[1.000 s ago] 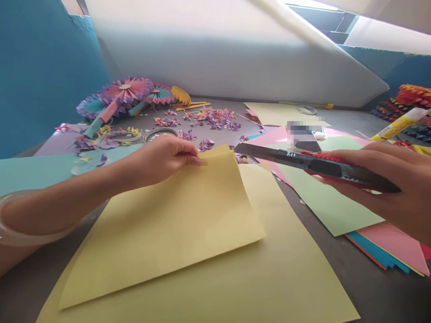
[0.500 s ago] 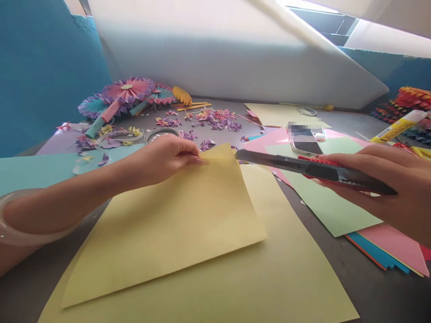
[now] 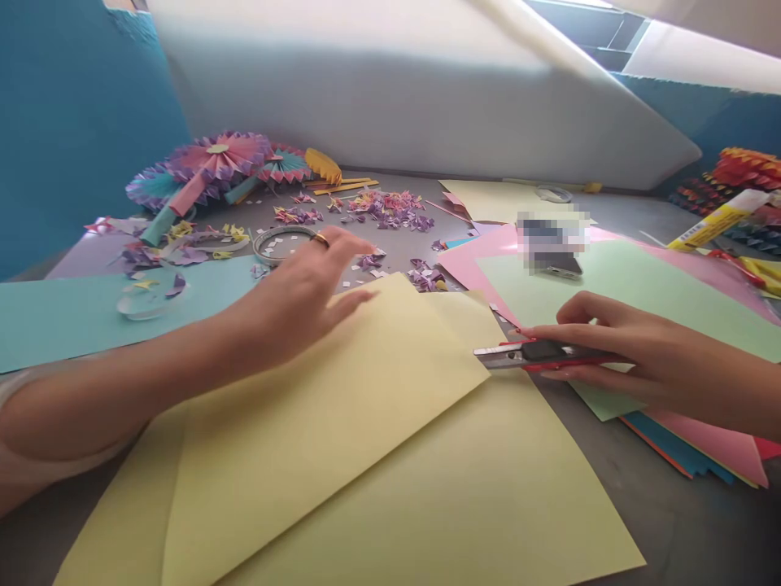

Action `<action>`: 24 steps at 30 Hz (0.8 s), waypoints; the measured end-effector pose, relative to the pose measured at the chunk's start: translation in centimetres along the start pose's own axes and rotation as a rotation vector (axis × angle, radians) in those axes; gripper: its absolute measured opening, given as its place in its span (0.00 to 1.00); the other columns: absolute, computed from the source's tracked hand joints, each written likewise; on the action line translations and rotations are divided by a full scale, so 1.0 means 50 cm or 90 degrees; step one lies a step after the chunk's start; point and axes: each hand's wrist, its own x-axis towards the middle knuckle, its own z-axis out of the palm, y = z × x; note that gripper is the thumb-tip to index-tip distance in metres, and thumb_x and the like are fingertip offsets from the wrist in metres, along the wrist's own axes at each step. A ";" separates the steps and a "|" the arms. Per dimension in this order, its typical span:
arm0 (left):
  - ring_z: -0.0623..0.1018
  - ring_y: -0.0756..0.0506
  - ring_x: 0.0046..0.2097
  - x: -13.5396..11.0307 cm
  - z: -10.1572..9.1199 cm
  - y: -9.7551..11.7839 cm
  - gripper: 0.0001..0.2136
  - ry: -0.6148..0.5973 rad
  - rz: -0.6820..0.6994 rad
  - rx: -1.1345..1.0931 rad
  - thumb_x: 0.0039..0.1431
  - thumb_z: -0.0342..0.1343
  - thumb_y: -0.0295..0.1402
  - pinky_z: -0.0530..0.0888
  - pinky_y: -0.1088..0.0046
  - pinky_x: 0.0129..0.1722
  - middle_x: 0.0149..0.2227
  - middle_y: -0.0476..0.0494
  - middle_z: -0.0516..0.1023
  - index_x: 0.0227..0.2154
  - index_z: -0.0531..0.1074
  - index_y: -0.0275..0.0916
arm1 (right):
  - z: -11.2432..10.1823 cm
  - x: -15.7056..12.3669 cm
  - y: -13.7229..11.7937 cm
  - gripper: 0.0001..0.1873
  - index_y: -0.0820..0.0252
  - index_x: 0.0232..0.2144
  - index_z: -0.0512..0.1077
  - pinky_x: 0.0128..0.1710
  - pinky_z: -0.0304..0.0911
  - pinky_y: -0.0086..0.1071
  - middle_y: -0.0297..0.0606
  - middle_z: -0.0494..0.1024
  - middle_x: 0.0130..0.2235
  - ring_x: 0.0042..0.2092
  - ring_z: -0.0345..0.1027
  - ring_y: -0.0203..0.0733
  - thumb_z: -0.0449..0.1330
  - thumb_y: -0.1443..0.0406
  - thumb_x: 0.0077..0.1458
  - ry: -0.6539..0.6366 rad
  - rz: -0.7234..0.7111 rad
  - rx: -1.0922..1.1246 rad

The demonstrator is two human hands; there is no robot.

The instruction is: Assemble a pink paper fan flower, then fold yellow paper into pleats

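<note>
A folded yellow paper sheet (image 3: 329,407) lies at an angle over a larger flat yellow sheet (image 3: 488,488). Above the folded sheet's far edge is my left hand (image 3: 311,281), its fingers spread and holding nothing; whether it touches the paper I cannot tell. My right hand (image 3: 616,350) grips a red and black utility knife (image 3: 543,353) by its handle. The metal tip of the knife points left and lies close to the folded sheet's right corner.
Paper rosettes (image 3: 220,159) stand at the back left, near purple paper scraps (image 3: 390,210) and a tape roll (image 3: 284,244). Green paper (image 3: 647,293), a phone (image 3: 561,264) and a glue stick (image 3: 720,220) are on the right. Teal paper (image 3: 79,317) lies at left.
My left hand has let go of the folded sheet's top corner and opened. The folded sheet has turned and lies lower. My right hand has brought the knife down, its tip now farther right.
</note>
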 end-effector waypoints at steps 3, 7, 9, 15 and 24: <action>0.59 0.41 0.67 -0.030 0.000 0.051 0.28 -0.115 0.196 -0.032 0.67 0.46 0.43 0.60 0.64 0.64 0.68 0.37 0.55 0.65 0.53 0.36 | 0.008 0.005 0.010 0.26 0.30 0.62 0.59 0.34 0.67 0.36 0.39 0.66 0.46 0.38 0.67 0.42 0.54 0.54 0.62 0.009 -0.026 -0.006; 0.39 0.44 0.71 -0.049 -0.009 0.095 0.34 -0.332 0.379 -0.022 0.68 0.41 0.48 0.35 0.64 0.69 0.72 0.47 0.36 0.69 0.41 0.34 | 0.011 0.012 0.014 0.28 0.30 0.63 0.57 0.37 0.66 0.38 0.40 0.66 0.44 0.40 0.66 0.45 0.54 0.54 0.62 0.017 -0.042 -0.005; 0.36 0.46 0.71 -0.047 -0.009 0.098 0.33 -0.373 0.385 -0.022 0.69 0.38 0.48 0.31 0.67 0.69 0.71 0.50 0.33 0.69 0.39 0.35 | 0.009 0.012 0.013 0.27 0.30 0.63 0.58 0.37 0.66 0.38 0.40 0.67 0.43 0.40 0.66 0.45 0.54 0.54 0.62 0.012 -0.043 0.004; 0.36 0.51 0.71 -0.038 -0.001 0.081 0.30 -0.412 0.383 -0.041 0.71 0.35 0.45 0.26 0.72 0.66 0.70 0.58 0.30 0.69 0.35 0.39 | 0.009 0.003 0.017 0.27 0.32 0.63 0.58 0.39 0.66 0.39 0.41 0.65 0.44 0.42 0.64 0.46 0.54 0.54 0.62 0.000 -0.042 0.003; 0.38 0.49 0.71 -0.035 0.007 0.077 0.30 -0.426 0.372 -0.068 0.71 0.37 0.46 0.27 0.69 0.67 0.70 0.60 0.33 0.69 0.35 0.42 | 0.009 -0.001 0.014 0.27 0.32 0.63 0.58 0.39 0.65 0.40 0.41 0.66 0.40 0.41 0.64 0.48 0.53 0.55 0.62 0.017 -0.047 0.015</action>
